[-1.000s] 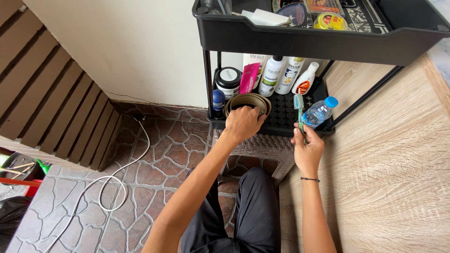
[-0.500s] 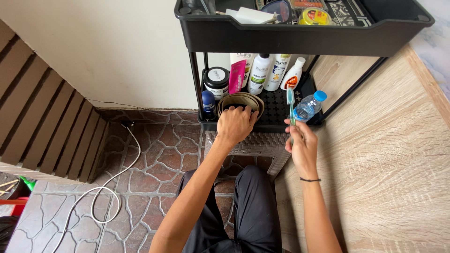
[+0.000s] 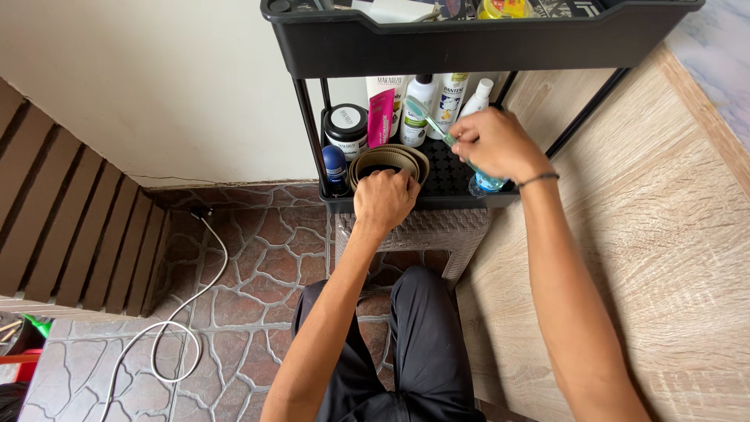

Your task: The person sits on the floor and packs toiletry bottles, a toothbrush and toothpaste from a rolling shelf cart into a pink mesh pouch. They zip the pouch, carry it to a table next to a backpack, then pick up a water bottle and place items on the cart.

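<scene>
Your left hand (image 3: 383, 199) grips the round tan woven basket (image 3: 391, 160) on the black shelf (image 3: 453, 187). Your right hand (image 3: 496, 143) pinches a green toothbrush (image 3: 431, 123).

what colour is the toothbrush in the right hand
The slim plastic toothbrush in the right hand is pale teal-green, clearest in the head view.

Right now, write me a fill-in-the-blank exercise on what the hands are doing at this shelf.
1. The right hand holds a ____ over the shelf.
2. The left hand grips the rim of the oval ____.
3. The jar with the round lid stands to the ____ of the pink tube.
4. A white ____ lies on the stone floor.

Missing words: toothbrush; basket; left; cable.
</scene>
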